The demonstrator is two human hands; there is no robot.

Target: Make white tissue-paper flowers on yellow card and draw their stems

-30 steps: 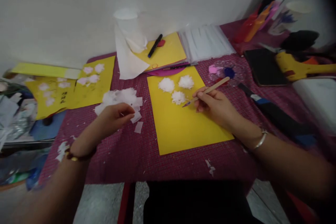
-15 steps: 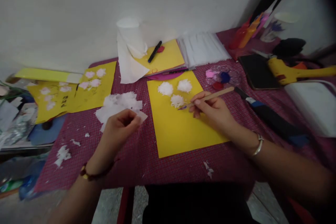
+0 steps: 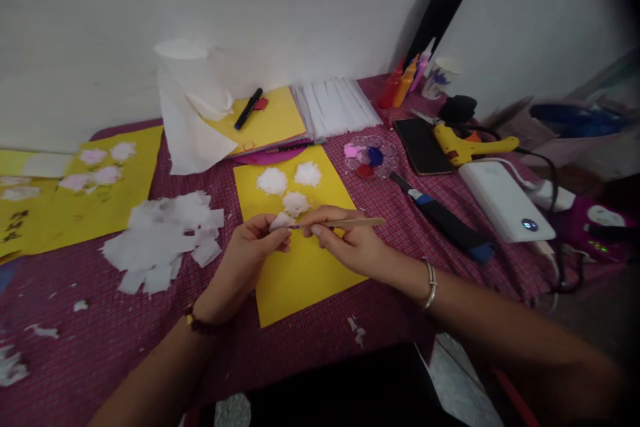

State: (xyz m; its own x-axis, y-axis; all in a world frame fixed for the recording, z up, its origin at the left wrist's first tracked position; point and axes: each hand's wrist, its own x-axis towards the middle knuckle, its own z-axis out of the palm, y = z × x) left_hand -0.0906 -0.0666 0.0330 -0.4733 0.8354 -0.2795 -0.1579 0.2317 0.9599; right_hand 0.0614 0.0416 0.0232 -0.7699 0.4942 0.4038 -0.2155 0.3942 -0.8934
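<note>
My left hand [image 3: 247,257] pinches a small white tissue square [image 3: 280,221] above the yellow card sheet [image 3: 300,267]. My right hand [image 3: 345,243] grips a thin wooden paintbrush [image 3: 350,223], its tip touching the tissue square. Three white tissue puffs [image 3: 290,187] sit on the far part of the yellow sheet. A heap of cut white tissue squares [image 3: 160,237] lies to the left of my left hand.
A paint palette [image 3: 370,157], black knife [image 3: 440,220], yellow glue gun [image 3: 470,143], phone [image 3: 420,143] and white power bank [image 3: 505,200] lie at the right. Tissue roll [image 3: 185,93], yellow papers with a black marker [image 3: 249,109] and paint bottles [image 3: 405,83] line the wall. Another decorated yellow sheet [image 3: 90,187] lies left.
My left hand lifted a tissue square from the heap and carried it right to meet the brush. My right hand drew back from the puffs. The camera view swung to the right.
</note>
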